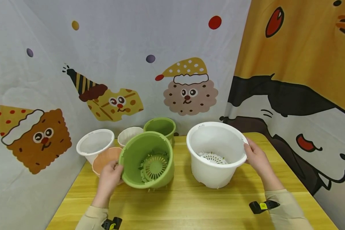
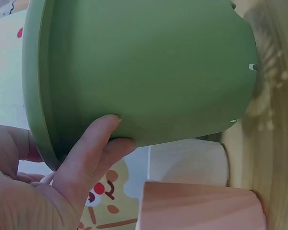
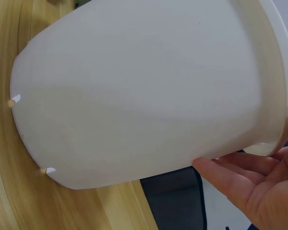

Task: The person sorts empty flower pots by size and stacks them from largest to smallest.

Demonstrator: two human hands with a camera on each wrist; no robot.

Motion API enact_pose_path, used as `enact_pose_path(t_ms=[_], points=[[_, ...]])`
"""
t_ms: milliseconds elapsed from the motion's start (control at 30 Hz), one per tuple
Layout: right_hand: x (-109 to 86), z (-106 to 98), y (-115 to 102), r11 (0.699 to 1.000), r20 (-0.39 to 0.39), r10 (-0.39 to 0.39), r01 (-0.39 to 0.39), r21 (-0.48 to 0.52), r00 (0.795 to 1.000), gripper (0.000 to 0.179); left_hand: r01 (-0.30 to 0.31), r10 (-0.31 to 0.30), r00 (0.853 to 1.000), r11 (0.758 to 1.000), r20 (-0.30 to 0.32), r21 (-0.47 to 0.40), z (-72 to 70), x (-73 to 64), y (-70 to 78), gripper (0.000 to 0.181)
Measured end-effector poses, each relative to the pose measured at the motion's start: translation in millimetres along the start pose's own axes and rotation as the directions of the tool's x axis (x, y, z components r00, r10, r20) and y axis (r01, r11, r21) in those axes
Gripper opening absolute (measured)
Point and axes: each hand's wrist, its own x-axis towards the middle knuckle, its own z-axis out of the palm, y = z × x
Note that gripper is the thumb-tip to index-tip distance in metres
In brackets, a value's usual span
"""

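Rear white pot [image 1: 93, 143] sits far left, peach pot [image 1: 104, 158] just in front. Then the left hand [image 1: 110, 175] has its fingers curled tight on the rim of a tilted green pot [image 1: 148, 151] over the bench [image 1: 184, 209]. Over right, the right hand's [image 1: 257, 156] fingers pinch a big white pot [image 1: 214, 166] by its rim.

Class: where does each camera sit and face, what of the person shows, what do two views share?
Head: head-worn, facing forward and down over the yellow wooden table; left hand, right hand, cream fabric sleeves show.
Left wrist: worn there, facing the held round green plastic pot; left hand shows.
Right wrist: worn there, facing the held round white plastic pot; right hand shows.
Head and left wrist share the green pot.
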Motion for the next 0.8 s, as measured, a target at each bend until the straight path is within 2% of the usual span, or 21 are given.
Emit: enact_pose_path(t_ms=[233,400,800], points=[[-0.6,0,1,1.0,-0.001,-0.013,0.013,0.001,1.0,0.063,-0.036,0.037,0.999,0.999,-0.029,0.03,-1.4,0.6,11.0,0.034],[-0.6,0,1,1.0,-0.001,-0.01,0.01,0.003,1.0,0.064,-0.047,0.048,0.998,0.999,-0.042,0.02,-2.3,1.7,18.1,0.035],[-1.2,-1,-1,1.0,0.004,0.0,0.0,-0.001,1.0,0.065,-0.104,0.095,0.991,0.989,-0.093,-0.102,-2.7,1.9,34.3,0.031]])
